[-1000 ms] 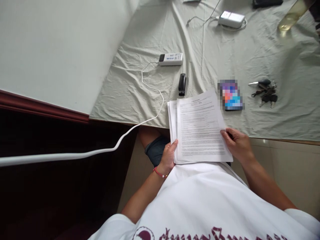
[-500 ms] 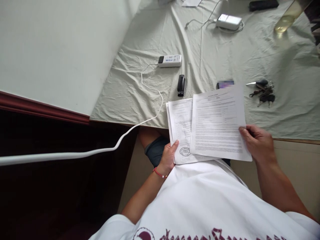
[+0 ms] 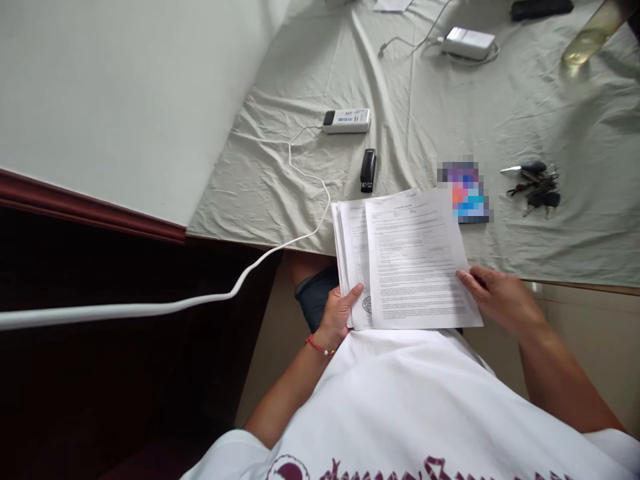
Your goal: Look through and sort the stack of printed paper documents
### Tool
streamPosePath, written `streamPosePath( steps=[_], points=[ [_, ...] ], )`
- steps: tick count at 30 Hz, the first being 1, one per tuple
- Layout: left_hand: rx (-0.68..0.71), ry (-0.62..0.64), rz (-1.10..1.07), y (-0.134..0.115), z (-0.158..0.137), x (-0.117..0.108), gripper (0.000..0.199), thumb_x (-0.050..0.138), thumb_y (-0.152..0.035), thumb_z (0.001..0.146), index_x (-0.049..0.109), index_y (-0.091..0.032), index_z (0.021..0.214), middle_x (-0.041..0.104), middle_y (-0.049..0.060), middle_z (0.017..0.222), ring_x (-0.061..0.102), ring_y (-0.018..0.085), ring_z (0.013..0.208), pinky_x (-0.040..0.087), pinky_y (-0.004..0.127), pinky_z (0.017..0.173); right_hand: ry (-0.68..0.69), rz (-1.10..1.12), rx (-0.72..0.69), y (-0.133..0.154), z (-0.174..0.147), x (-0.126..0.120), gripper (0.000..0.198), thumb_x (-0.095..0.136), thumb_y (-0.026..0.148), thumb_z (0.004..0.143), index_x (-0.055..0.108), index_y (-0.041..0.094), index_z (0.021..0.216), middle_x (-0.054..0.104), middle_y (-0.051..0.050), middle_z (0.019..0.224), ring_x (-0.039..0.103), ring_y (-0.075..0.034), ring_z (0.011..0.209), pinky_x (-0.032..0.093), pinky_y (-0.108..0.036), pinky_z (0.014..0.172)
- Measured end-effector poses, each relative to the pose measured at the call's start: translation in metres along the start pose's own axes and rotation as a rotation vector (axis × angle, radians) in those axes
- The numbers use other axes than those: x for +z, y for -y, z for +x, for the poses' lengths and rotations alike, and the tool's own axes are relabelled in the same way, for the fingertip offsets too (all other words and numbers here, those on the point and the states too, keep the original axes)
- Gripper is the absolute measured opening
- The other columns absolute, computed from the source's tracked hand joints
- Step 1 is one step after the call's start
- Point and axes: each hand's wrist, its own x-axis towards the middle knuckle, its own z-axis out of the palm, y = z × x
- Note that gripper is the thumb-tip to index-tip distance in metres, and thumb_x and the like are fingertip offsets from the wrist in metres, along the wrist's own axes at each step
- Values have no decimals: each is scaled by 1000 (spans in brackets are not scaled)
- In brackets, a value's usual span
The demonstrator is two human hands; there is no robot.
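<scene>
My left hand (image 3: 341,311) is closed on the left edge of a stack of papers (image 3: 354,233), thumb on top near a round stamp. Between the thumb and fingers of my right hand (image 3: 500,298) is the right edge of a printed sheet (image 3: 417,267). That sheet overlaps most of the stack and covers part of the stamp. The papers are held over my lap at the table's front edge. Just beyond them lie a black stapler (image 3: 368,171) and a phone (image 3: 469,193) with a colourful, pixelated screen, its lower left corner behind the sheet.
A bunch of keys (image 3: 537,183) lies on the cloth-covered table (image 3: 425,127) at the right. Farther back are a white power strip (image 3: 347,121), a white adapter (image 3: 469,43), a black case (image 3: 541,8) and a bottle (image 3: 583,52). A white cable (image 3: 265,257) crosses the left side.
My right hand has moved left with the printed sheet, which now covers more of the stack and the stamp. More of the phone shows. The view has shifted slightly.
</scene>
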Motion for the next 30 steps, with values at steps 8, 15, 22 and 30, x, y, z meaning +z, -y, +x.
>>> streamPosePath(
  steps=[8, 15, 22, 30],
  points=[
    [-20, 58, -70, -4, 1, 4, 64, 89, -60, 73, 77, -12, 112, 82, 17, 111, 73, 37, 121, 56, 51, 111, 109, 84, -45, 25, 0, 15, 32, 51, 50, 91, 54, 25, 70, 62, -2, 64, 56, -20, 61, 36, -33, 60],
    [-12, 101, 63, -5, -2, 3, 55, 99, -40, 61, 79, -10, 102, 83, 18, 104, 71, 41, 123, 55, 53, 110, -361, -214, -32, 24, 43, -16, 32, 47, 41, 100, 72, 21, 97, 77, -13, 91, 66, -28, 85, 40, -37, 75],
    [-23, 85, 23, -5, -1, 4, 52, 96, -42, 66, 78, -10, 104, 82, 17, 108, 72, 39, 123, 54, 53, 113, -449, -228, -303, 10, 126, -31, 43, 55, 33, 104, 69, 10, 137, 56, -21, 155, 48, -29, 144, 26, -41, 122],
    [-86, 135, 64, -7, -1, 2, 52, 96, -35, 67, 79, -11, 110, 82, 17, 112, 73, 39, 120, 54, 52, 111, -337, -238, -328, 17, 144, -13, 43, 63, 37, 103, 67, 18, 141, 36, -18, 171, 26, -29, 160, 23, -48, 122]
  ],
)
